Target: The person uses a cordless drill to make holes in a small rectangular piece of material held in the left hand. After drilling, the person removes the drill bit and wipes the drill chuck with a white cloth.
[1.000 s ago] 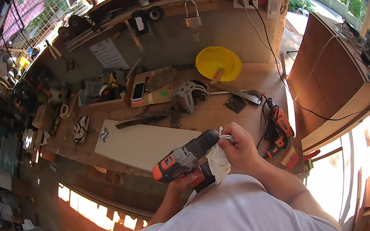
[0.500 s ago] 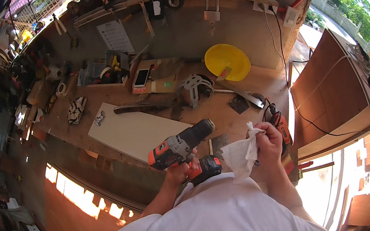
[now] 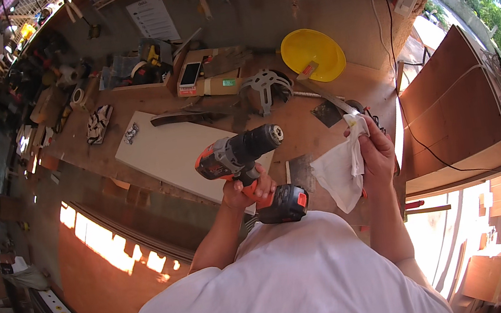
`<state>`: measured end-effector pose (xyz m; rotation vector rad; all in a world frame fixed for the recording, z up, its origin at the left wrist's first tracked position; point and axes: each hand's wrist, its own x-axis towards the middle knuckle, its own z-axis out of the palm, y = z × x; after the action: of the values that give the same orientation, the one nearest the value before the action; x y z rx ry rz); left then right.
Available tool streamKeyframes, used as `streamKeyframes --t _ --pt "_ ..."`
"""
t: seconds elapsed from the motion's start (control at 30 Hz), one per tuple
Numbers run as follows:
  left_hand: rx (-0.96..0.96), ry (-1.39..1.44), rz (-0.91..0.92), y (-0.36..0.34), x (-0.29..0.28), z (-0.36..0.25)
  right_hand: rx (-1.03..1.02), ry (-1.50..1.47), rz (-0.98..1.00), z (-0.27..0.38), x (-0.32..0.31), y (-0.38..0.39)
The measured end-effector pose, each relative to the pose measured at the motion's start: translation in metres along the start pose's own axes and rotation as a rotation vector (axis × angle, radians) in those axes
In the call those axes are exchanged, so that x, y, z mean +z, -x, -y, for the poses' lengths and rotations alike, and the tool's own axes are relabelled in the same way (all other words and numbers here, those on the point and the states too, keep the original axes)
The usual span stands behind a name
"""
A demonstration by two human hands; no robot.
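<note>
An orange and black cordless drill is gripped round its handle by my left hand. Its chuck points up and to the right, and the black battery hangs close to my shirt. My right hand pinches a white cloth by its upper corner, the rest drooping to the left of my fingers. Cloth and drill are apart. Behind the drill, a long white board lies on the workbench.
A yellow hard hat and a grey head harness sit on the bench. Farther left are a phone on a box and a crumpled patterned cloth. A wooden cabinet stands at right, with a black cable before it.
My left hand has raised the drill and turned its chuck more toward me. The right hand has lifted the cloth slightly up and to the right; it hangs more spread out.
</note>
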<state>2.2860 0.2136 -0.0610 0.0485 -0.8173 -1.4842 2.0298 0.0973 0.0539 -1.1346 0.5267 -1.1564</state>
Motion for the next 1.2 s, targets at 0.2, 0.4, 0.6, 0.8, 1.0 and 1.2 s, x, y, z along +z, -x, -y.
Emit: streamKeyframes --t 0.2,0.4,0.6,0.8,1.0,1.2 --pt "-0.053 0.025 0.03 -0.003 -0.001 0.001 -0.026 0.028 0.213 0.013 0.04 -0.004" --pt "-0.066 -0.015 0.039 -0.005 0.002 -0.002 -0.25 0.361 0.299 0.022 0.059 -0.018" --pt "-0.101 0.009 -0.019 -0.002 0.007 0.001 -0.442 0.589 0.424 0.017 0.078 -0.035" --pt "-0.144 -0.013 -0.038 0.0 0.01 -0.004 -0.291 0.657 0.543 0.026 0.072 -0.045" --pt "-0.162 -0.038 -0.051 -0.006 0.019 -0.009 -0.43 0.77 0.687 0.044 0.078 -0.056" --pt "-0.175 -0.032 -0.054 -0.01 0.022 -0.01 -0.57 0.833 0.597 0.047 0.074 -0.054"
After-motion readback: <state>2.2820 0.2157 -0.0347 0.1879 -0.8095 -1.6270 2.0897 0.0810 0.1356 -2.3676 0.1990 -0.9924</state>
